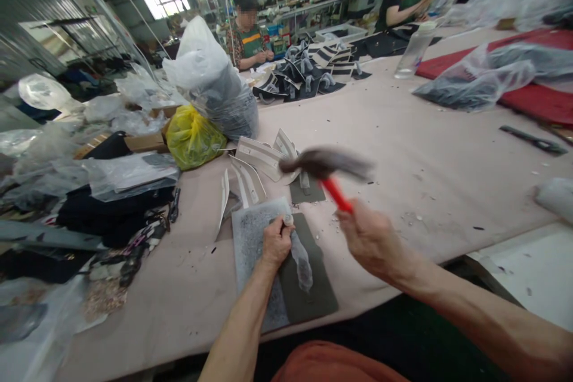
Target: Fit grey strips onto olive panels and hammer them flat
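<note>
My right hand (369, 236) is wrapped around the red handle of a claw hammer (338, 194), held raised above the table; its head is blurred by motion. On a grey speckled board (250, 236), my left hand (275, 242) pinches the upper end of a plastic-wrapped piece (302, 265). What exactly lies between the fingertips is too small to make out. That wrapped piece rests on a dark olive panel (313, 304), which overlaps the board's right side. Just beyond the board stand curved beige striped panels (248, 182), and another olive panel (308, 191) carries a second wrapped piece.
A yellow bag (192, 137) and a large stuffed white bag (215, 83) stand at the left back. Dark striped pieces (308, 68) are piled at the far side near a seated co-worker. A bottle (414, 54) and a black-handled tool (532, 140) are at right.
</note>
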Motion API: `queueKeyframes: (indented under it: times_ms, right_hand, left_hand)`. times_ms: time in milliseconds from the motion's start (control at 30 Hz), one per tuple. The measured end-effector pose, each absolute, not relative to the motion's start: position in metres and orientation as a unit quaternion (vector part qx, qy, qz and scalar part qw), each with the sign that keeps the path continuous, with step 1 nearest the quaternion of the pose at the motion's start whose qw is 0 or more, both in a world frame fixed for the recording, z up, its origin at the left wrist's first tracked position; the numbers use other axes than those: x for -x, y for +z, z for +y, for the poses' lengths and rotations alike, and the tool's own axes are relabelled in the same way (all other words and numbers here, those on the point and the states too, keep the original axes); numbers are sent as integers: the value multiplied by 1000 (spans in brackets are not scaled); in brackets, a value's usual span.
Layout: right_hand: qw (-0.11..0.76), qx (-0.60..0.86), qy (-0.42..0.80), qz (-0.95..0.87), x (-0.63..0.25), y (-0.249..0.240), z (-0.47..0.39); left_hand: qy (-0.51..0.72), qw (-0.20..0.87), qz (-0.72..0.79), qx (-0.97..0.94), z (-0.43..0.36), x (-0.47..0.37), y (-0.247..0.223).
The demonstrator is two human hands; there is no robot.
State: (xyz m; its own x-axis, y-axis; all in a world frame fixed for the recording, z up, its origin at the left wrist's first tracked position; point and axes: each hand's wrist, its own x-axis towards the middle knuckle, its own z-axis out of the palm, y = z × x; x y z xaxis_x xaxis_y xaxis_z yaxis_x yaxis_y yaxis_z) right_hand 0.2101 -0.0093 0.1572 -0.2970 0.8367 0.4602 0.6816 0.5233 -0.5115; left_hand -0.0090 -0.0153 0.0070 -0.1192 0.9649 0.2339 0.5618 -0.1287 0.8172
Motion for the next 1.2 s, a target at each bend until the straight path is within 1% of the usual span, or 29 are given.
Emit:
queueKeyframes:
  times_ms: [67,100,133,167,233,367,433,500,567,600,633,700,800,900,967,1067,1133,1200]
  right_hand:
    - [189,460,137,-857,-217,132,-12]
    - [123,465,146,-865,-222,121,-12]
    - [81,482,150,-859,-228,113,-11]
    - [58,504,152,-848,-234,106,-9]
    - [38,549,159,-820,-246,93,-5]
    - [-19,612,206,-763,-265,58,-3]
    - [-19,621,178,-763,-266,43,-8]
    - [47,588,114,-799,-256,41,-15]
    - [127,493,74,-858,-237,50,-21]
    - [147,426,76,-890,-224,56,-23]
    - [148,354,89,-919,-212,63,-25]
    - [109,236,111,-959,-189,71,-26]
    - [45,178,92,-979,-164,70,-28]
    - [40,219,36,-974,-152,71,-30]
    - [50,299,4,-953,-148,81,-30]
    - [35,423,16,-905,-145,108,-26]
    - [21,477,58,-877,-143,124,-23]
    - [26,519,100,-849,-141,130,-21]
  left_hand:
    - [423,242,614,-620,-15,9,6]
    - [424,245,613,-620,-15,9,5]
    - [425,248,611,-620,-16,9,5]
    - [427,251,609,-619,-16,9,5]
    - [429,252,608,-618,-16,9,5]
    - [434,251,614,-610,-15,10,6]
    - [442,252,614,-604,-15,10,7]
    - [453,255,610,-599,-15,10,7]
    - [460,259,607,-593,-15,11,8]
    - [464,264,607,-589,-15,11,8]
    - [468,269,608,-583,-15,10,8]
    - [481,289,611,-559,-15,9,6]
    - [542,332,622,-457,-8,6,3]
    - [652,349,614,-275,0,11,12]
    - [707,329,589,-211,1,22,32]
    - [734,258,566,-275,-9,44,81]
    - [729,204,561,-336,-19,56,112]
    - [715,181,563,-373,-28,58,130]
